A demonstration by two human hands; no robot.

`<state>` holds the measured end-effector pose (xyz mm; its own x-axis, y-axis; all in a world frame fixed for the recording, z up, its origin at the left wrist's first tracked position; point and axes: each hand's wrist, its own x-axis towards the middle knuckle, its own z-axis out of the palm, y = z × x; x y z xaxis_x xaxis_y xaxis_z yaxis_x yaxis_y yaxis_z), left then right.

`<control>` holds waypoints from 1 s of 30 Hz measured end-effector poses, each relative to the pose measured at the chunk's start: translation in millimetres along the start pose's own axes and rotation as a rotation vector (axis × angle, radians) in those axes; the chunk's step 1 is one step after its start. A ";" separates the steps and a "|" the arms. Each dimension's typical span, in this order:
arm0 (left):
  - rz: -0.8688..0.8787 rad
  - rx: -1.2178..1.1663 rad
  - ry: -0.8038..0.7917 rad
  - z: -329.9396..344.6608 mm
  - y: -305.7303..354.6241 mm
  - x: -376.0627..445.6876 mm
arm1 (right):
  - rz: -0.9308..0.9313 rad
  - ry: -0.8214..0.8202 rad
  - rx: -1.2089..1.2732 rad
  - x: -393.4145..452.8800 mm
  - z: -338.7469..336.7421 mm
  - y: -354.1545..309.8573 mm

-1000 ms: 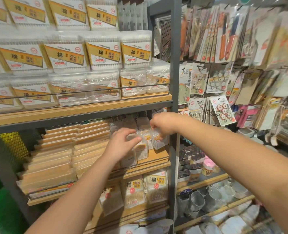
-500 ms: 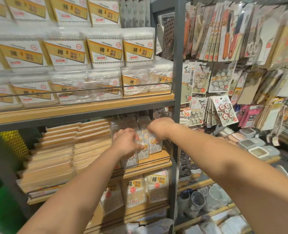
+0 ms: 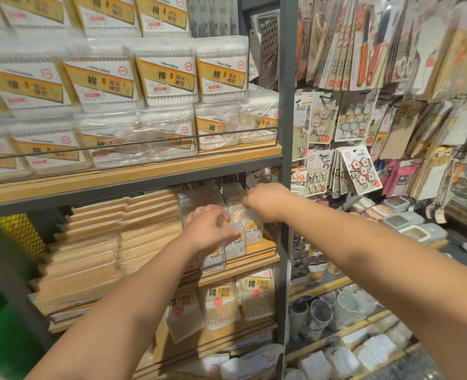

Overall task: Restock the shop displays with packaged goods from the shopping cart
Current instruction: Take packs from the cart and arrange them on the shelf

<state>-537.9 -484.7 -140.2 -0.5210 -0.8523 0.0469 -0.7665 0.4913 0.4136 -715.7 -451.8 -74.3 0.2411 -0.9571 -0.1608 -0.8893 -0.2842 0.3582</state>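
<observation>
I see a grey metal shelving frame [image 3: 285, 165] with wood-faced shelves; its upright post stands between the shelves and the hanging carded goods [image 3: 361, 171] on the right, some marked "Sticky". The upper shelf [image 3: 133, 171] carries stacked clear tubs [image 3: 166, 78] labelled "Cotton SWAB", "200" and "棉". Flat tan packs [image 3: 95, 242] fill the middle shelf's left side. Small clear packets [image 3: 235, 246] with white-and-yellow labels stand in rows at that shelf's right end. My left hand [image 3: 209, 231] curls over the front packets, gripping them. My right hand [image 3: 268, 201] is curled around a rear packet.
</observation>
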 end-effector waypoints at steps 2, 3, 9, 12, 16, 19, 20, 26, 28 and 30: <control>0.050 -0.119 0.038 -2.5 5.0 -8.3 | 0.010 0.064 0.093 -18.7 -1.1 3.6; 0.103 -0.149 0.049 -4.4 8.9 -12.7 | 0.016 0.087 0.156 -29.0 -2.2 6.2; 0.427 -0.270 0.047 5.2 71.8 -28.2 | 0.198 0.118 0.599 -99.7 20.3 44.6; 0.442 -0.314 -0.031 27.0 121.2 -23.1 | 0.300 0.109 0.668 -142.9 51.6 73.7; 0.474 -0.385 -0.190 68.3 200.9 -12.8 | 0.416 0.095 0.746 -222.3 101.6 115.1; 0.497 -0.452 -0.344 119.8 288.5 -6.7 | 0.525 0.027 0.788 -313.2 147.3 157.1; 0.507 -0.454 -0.393 136.8 316.1 -6.6 | 0.565 0.012 0.811 -343.2 163.7 169.4; 0.672 -0.410 -0.605 251.6 488.8 -16.2 | 0.940 -0.086 0.893 -543.8 259.3 228.3; 0.685 -0.373 -0.683 287.2 532.4 -23.4 | 1.049 -0.094 0.935 -597.7 285.4 233.3; 0.733 -0.340 -0.784 321.7 565.7 -29.4 | 1.127 -0.127 0.993 -641.0 314.1 234.7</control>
<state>-1077.0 -123.9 -200.1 -0.9875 0.0295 -0.1546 -0.0985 0.6502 0.7533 -1201.1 112.7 -176.1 -0.7158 -0.6163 -0.3283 -0.4875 0.7777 -0.3968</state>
